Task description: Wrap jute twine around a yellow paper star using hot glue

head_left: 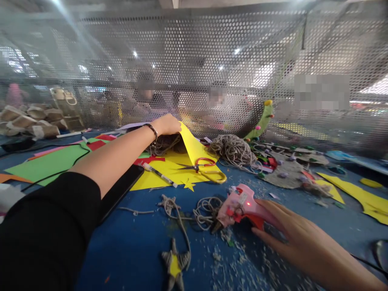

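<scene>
My left hand (166,124) reaches to the back of the blue table, closed on the raised edge of a yellow paper sheet (190,144); its fingertips are partly hidden. Beneath that lifted edge shows a bundle of brownish cord (163,145). My right hand (281,226) is wrapped round the handle of a pink hot glue gun (238,204), whose red light is on. The nozzle points down-left beside a loose coil of grey cord (207,212). Scissors (209,169) with orange and yellow handles, a marker pen (160,174) and a small yellow paper star (188,185) lie between my hands.
A cord-wrapped star (175,262) lies in front. A dark phone (121,194) sits under my left forearm. Green paper (51,161) is at left, a grey cord heap (233,151) at back, grey felt pieces (285,169) at right. A perforated metal screen (194,60) closes off the back.
</scene>
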Demonstrator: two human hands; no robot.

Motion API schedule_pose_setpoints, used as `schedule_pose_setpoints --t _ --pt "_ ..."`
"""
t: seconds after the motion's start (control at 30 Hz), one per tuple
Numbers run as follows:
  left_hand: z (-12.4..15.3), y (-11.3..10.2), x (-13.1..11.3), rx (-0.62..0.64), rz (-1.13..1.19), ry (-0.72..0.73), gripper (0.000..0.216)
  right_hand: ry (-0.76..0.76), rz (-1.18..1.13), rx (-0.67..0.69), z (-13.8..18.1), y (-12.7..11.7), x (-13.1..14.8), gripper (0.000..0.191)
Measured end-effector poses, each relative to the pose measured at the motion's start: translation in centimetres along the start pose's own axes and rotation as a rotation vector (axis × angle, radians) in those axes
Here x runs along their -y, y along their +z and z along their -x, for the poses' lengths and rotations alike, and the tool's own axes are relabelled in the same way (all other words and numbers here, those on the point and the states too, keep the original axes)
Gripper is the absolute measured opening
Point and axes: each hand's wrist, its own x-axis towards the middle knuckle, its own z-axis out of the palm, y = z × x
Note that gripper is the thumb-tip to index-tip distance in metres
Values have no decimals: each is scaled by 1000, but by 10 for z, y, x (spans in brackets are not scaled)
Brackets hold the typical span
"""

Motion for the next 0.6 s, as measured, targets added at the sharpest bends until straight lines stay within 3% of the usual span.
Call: schedule_pose_setpoints --t 0.6 --pt "-8 -33 24 -43 -48 -69 27 77 -176 194 -3 1 -3 44"
